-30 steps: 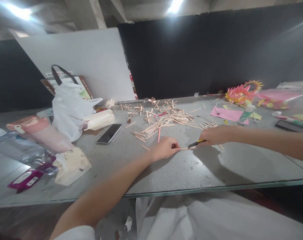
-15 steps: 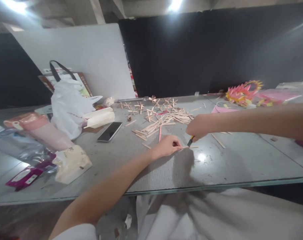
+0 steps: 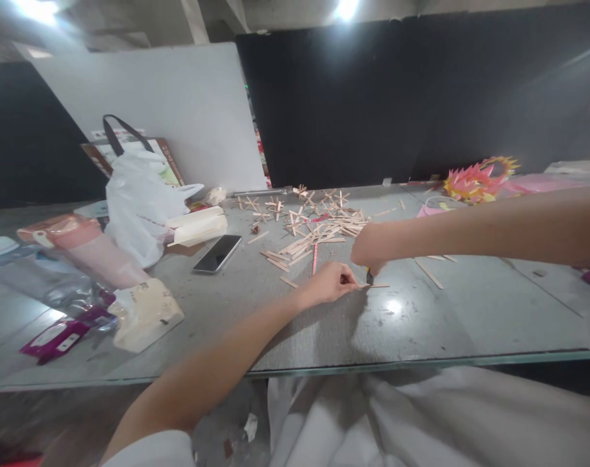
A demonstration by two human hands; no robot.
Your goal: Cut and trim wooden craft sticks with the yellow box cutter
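A thin wooden stick (image 3: 380, 286) lies along the tabletop, its left end pinched by my left hand (image 3: 331, 283). Closed around a utility knife (image 3: 370, 277) with a yellow and dark body, my right hand (image 3: 367, 250) is above the stick. The knife's tip meets the stick just right of my left fingertips; whether it has cut in cannot be made out. Behind my hands spreads a loose heap of wooden sticks (image 3: 307, 241), some joined into star-like crosses (image 3: 295, 220). A red-and-white patterned strip (image 3: 315, 258) lies beside my left hand.
A phone (image 3: 217, 253), a white plastic bag (image 3: 134, 207), a pink-lidded bottle (image 3: 85, 246), a tissue pack (image 3: 146, 314) and a purple packet (image 3: 56, 342) occupy the left. A pink and yellow paper craft (image 3: 474, 183) stands back right. The table's glass edge (image 3: 324, 370) runs near my body.
My right hand has shifted slightly left and turned, bringing the knife more upright over the stick. My left hand keeps its pinch. The whole view has shifted a little.
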